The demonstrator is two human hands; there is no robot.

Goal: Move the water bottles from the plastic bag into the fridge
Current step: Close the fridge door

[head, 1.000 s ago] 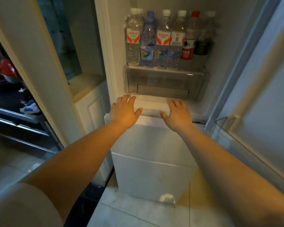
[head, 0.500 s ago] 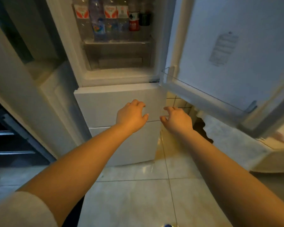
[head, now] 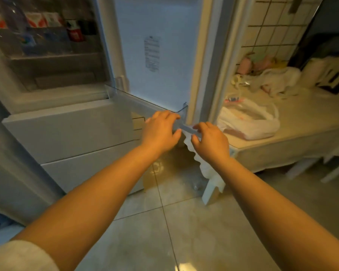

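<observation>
The fridge (head: pixel 67 130) stands open at the left, and several water bottles (head: pixel 39 26) stand in a row on its shelf, blurred. Its open door (head: pixel 155 61) carries a clear door bin (head: pixel 145 106) along the bottom. A white plastic bag (head: pixel 249 122) lies on the table to the right, and its contents are not clear. My left hand (head: pixel 160 132) and my right hand (head: pixel 209 141) are side by side in front of the bin's near corner. Their fingers are loosely curled and hold nothing. I cannot tell whether they touch the bin.
A low table (head: pixel 294 141) with a pale cloth stands right of the door, with bundled cloth and soft toys (head: pixel 266 75) at its back. A piece of cardboard (head: pixel 164 169) and a white furniture leg (head: pixel 211 188) are on the tiled floor below my hands.
The view has swung right, from the fridge interior towards the door and table. Both hands left the ledge of the fridge compartment and moved right to the corner of the door bin.
</observation>
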